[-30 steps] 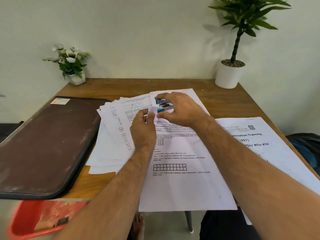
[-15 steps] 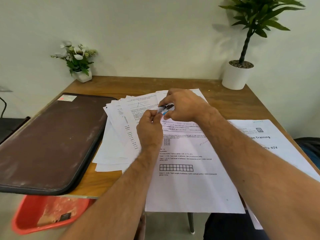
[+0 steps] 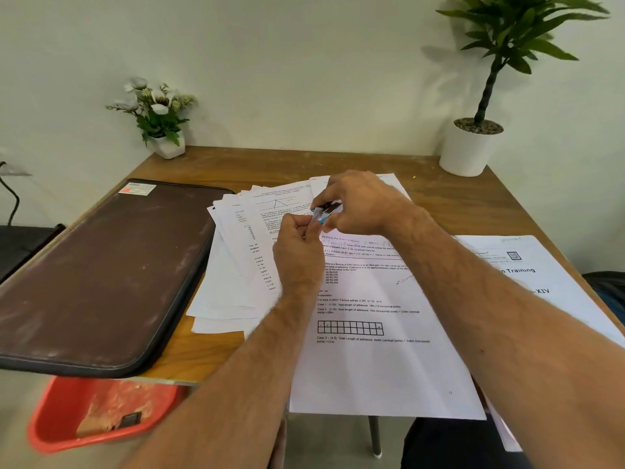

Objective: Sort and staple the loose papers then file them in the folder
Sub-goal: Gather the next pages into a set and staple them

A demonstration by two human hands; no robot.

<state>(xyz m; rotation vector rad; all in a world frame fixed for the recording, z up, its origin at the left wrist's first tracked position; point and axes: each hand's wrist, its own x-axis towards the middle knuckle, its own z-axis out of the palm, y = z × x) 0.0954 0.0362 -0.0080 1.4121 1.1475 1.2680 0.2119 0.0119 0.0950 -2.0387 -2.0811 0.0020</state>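
Observation:
A small blue and silver stapler (image 3: 326, 211) is gripped by my right hand (image 3: 358, 203) over the top left corner of a printed paper set (image 3: 372, 319) lying in the middle of the table. My left hand (image 3: 297, 252) pinches that corner right beside the stapler's mouth. A fanned pile of loose papers (image 3: 236, 265) lies to the left of the set, partly under it. The brown zip folder (image 3: 101, 275) lies closed on the left of the table. Another printed sheet (image 3: 527, 272) lies at the right, partly under my right forearm.
A white pot with flowers (image 3: 159, 120) stands at the back left corner and a white potted plant (image 3: 468, 150) at the back right. A red tray (image 3: 98, 414) sits below the table's front left edge. The wooden table (image 3: 270, 164) shows bare along the back.
The stapler has tilted and closed in on the paper corner, and my left hand's fingers have curled tighter around that corner. The view shifted slightly.

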